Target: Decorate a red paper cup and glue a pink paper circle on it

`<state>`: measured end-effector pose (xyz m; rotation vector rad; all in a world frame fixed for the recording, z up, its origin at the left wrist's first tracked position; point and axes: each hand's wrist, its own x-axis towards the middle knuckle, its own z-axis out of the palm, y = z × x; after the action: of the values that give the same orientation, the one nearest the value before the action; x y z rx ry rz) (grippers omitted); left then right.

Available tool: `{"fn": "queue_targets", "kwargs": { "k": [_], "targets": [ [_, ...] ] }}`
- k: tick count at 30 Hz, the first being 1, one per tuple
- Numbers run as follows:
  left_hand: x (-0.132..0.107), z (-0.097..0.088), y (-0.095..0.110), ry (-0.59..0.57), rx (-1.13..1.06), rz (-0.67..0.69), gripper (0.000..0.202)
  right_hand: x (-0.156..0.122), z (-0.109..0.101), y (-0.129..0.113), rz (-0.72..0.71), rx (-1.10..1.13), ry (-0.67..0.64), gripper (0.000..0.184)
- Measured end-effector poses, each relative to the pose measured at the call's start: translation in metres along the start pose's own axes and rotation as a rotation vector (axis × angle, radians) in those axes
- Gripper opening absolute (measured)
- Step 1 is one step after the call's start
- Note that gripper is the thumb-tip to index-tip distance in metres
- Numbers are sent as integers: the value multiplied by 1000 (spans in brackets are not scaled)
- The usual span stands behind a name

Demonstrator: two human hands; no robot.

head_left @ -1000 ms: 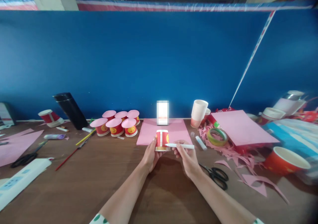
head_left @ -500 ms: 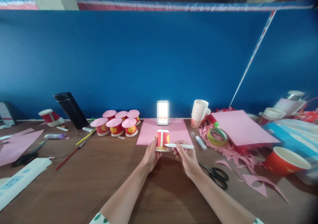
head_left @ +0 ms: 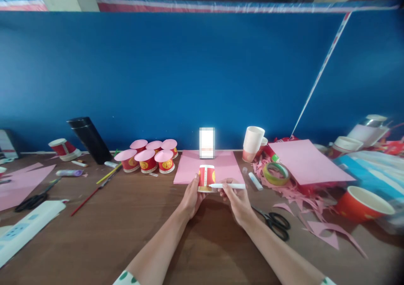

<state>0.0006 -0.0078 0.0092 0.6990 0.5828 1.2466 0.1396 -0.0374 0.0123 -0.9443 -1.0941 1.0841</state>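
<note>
In front of me a red and gold paper cup [head_left: 206,176] is held upside down, its narrower end up. My left hand [head_left: 192,196] is closed around the cup's left side and lower edge. Between the fingers of my right hand [head_left: 236,201] lies a white marker pen [head_left: 229,186], pointing left. Its tip is at the front of the cup, near a pale vertical strip; whether it touches cannot be made out. Behind the cup is a stack of pink paper [head_left: 186,169]. Black-handled scissors [head_left: 277,226] rest beside my right wrist.
Several red cups with pink paper discs [head_left: 147,155] stand left of the paper. Farther left are a black flask [head_left: 90,139] and a power strip [head_left: 28,226]. On the right are stacked white cups [head_left: 252,144], a tape roll [head_left: 276,174], pink scraps and an orange cup [head_left: 362,205].
The marker pen has shifted very slightly left across the cup's front. My left hand and the cup have stayed in place. At the far left edge, something has shifted over the pink paper.
</note>
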Motion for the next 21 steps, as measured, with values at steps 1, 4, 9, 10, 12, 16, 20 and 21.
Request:
{"fn": "queue_targets", "kwargs": {
  "k": [1,4,9,10,12,16,20,21],
  "targets": [
    [0,0,0,-2,-2,0,33,0,0,0,3,3,-7,23],
    [0,1,1,-8,-3,-7,34,0,0,0,-3,22,-7,25],
    [-1,3,2,6,5,-16,35,0,1,-1,-6,6,26,26],
    [0,2,2,10,5,-13,34,-1,2,-1,4,3,24,26],
    [0,2,1,12,0,-8,34,-1,2,-1,19,13,14,25],
    [0,0,1,7,-11,-24,35,-1,1,-2,1,61,25,24],
    [1,-2,0,31,-13,-44,35,1,0,-2,-15,81,83,23],
    [2,-2,0,33,-13,-47,35,2,0,-2,-17,83,90,23]
  ]
}}
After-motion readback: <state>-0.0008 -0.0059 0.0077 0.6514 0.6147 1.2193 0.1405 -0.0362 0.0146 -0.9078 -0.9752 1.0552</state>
